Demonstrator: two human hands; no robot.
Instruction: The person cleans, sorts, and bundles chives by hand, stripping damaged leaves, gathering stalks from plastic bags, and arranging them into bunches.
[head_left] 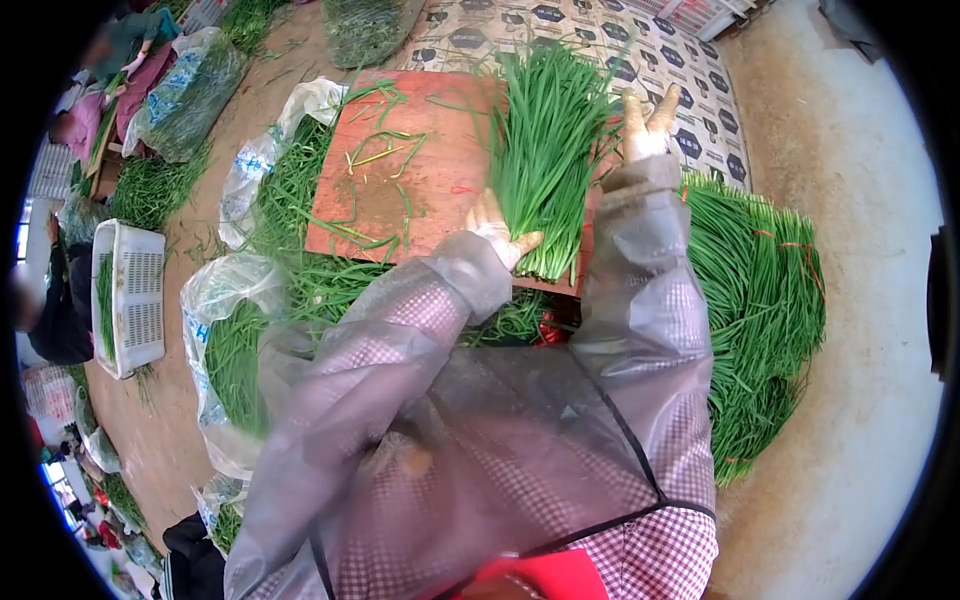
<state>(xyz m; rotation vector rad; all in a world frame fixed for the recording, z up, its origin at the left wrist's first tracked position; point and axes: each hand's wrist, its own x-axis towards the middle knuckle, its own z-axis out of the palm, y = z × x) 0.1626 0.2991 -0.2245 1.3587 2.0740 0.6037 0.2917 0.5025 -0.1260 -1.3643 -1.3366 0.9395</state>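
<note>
A loose bunch of long green chives (555,150) lies on the reddish wooden board (455,115), its stem ends toward me. My left hand (497,228), in a pale glove, rests against the lower left side of the bunch. Its fingers are stretched out and its thumb lies across the stems. My right hand (648,125), also gloved, is just right of the bunch with fingers spread and nothing in them. A red tie (463,190) lies on the board near my left hand. Loose stems and dirt are scattered over the board's left half.
Tied bundles of chives (755,310) are stacked on my right by the wall. Plastic sacks of chives (235,340) stand on my left. Farther left are a white crate (130,295) and other people (65,290). Patterned sheeting (700,95) covers the floor beyond the board.
</note>
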